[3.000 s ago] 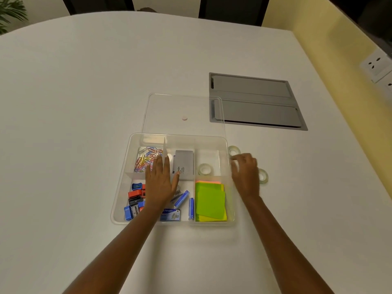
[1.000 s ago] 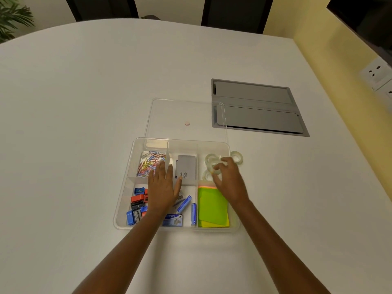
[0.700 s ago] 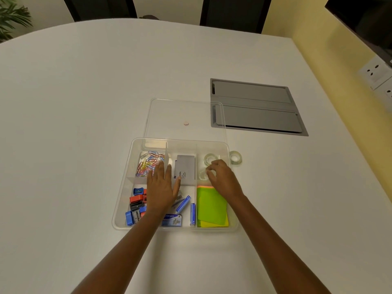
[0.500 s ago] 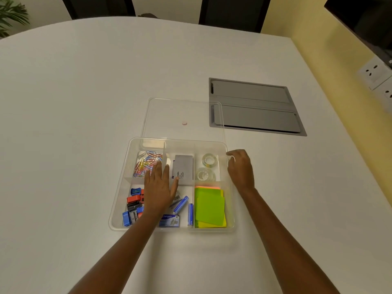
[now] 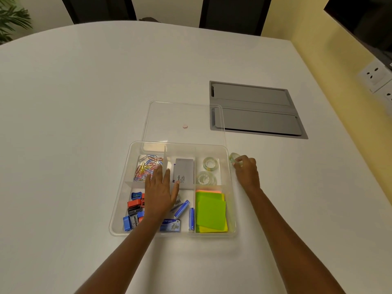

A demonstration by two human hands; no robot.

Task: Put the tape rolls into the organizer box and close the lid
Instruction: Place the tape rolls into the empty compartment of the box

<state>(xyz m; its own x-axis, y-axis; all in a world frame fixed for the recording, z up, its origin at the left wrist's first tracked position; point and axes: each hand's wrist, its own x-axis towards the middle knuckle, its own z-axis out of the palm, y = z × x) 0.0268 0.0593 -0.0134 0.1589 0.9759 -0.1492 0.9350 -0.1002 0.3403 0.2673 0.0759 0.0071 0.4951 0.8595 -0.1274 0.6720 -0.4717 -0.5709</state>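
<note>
My right hand pinches the last tape roll at its fingertips, just outside the organizer box. It looks light, rigid and slick; I'd grip across its rim. My left hand lies flat, fingers spread, inside the box.

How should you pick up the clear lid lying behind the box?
Probably by its right edge, coming from the right side. The lid lies flat on the table, so there is no handle, only thin rims. Its near edge meets the organizer box, and its right corner overhangs the grey panel.
</note>
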